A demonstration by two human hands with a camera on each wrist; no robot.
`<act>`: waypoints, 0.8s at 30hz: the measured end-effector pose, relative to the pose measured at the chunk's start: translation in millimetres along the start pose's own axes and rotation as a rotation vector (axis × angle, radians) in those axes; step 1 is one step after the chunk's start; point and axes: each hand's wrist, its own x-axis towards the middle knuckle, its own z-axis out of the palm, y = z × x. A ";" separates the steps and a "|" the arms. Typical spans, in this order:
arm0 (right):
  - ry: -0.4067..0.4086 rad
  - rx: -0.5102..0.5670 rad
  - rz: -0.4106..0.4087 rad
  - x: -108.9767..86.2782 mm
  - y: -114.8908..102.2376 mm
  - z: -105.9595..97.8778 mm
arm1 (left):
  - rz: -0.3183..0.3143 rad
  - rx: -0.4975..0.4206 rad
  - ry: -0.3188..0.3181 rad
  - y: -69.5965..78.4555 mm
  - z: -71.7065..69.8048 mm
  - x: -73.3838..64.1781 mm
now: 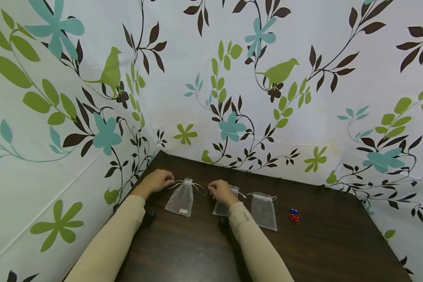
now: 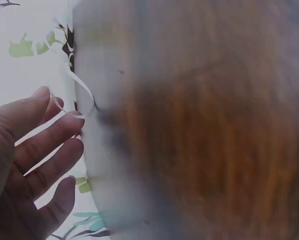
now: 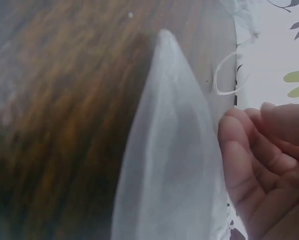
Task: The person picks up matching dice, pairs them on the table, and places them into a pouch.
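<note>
A sheer white drawstring bag (image 1: 181,197) lies on the dark table with white dice (image 1: 183,211) in its lower end. Its neck is gathered, and a cord loop spreads to either side. At the left loop is my left hand (image 1: 158,181), fingers loosely bent and apart; the cord (image 2: 92,95) passes by its fingertips. My right hand (image 1: 221,191) is beside the right loop with fingers loosely curled; in the right wrist view that cord (image 3: 216,75) hangs clear of them. Beneath the right hand is a second sheer bag (image 1: 220,209), partly hidden.
A third sheer bag (image 1: 263,211) lies flat to the right. Farther right are blue dice (image 1: 293,210) and red dice (image 1: 294,217) on the table (image 1: 331,239). Patterned cloth (image 1: 183,98) rises along the table's back and left edges.
</note>
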 end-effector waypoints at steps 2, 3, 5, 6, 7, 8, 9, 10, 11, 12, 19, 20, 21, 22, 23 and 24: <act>0.040 -0.004 -0.005 -0.9 2.6 -2.7 | -0.012 0.010 0.023 4.7 -1.2 0.6; 0.060 -0.011 -0.008 -1.7 3.7 -4.5 | -0.013 0.015 0.036 7.2 -1.9 1.0; 0.090 -0.029 -0.010 -4.2 5.4 -8.7 | -0.023 0.023 0.059 12.7 -3.6 2.1; 0.102 -0.046 -0.017 -5.6 6.3 -11.0 | -0.025 0.021 0.066 16.2 -4.8 2.6; 0.110 -0.063 -0.019 -7.4 6.9 -13.3 | -0.024 0.020 0.077 20.0 -6.0 3.2; 0.117 -0.073 -0.021 -9.4 7.5 -15.8 | -0.024 0.014 0.087 24.4 -7.4 4.1; 0.125 -0.084 -0.020 -11.5 8.1 -18.3 | -0.020 0.008 0.097 29.4 -8.9 5.1; 0.139 -0.101 -0.022 -12.9 9.3 -20.6 | -0.014 -0.003 0.107 34.5 -10.2 6.7; 0.155 -0.112 -0.023 -14.6 10.7 -23.1 | -0.006 -0.017 0.116 40.4 -11.8 7.9; 0.172 -0.124 -0.017 -16.0 12.1 -25.3 | 0.002 -0.031 0.124 46.3 -13.0 9.4; 0.280 -0.224 0.078 -29.8 23.0 -42.5 | 0.040 -0.064 0.108 87.6 -8.6 22.4; 0.285 -0.238 0.097 -32.1 24.5 -44.3 | 0.045 -0.062 0.097 93.2 -6.4 23.6; 0.289 -0.252 0.116 -34.0 26.4 -45.9 | 0.048 -0.058 0.085 98.9 -3.9 24.9; 0.293 -0.259 0.138 -35.4 28.9 -46.9 | 0.051 -0.052 0.072 104.0 -0.6 26.2; 0.295 -0.269 0.155 -36.9 31.2 -48.1 | 0.056 -0.047 0.060 109.0 2.9 27.7; 0.297 -0.279 0.168 -38.2 33.3 -49.3 | 0.055 -0.040 0.049 114.1 6.7 29.3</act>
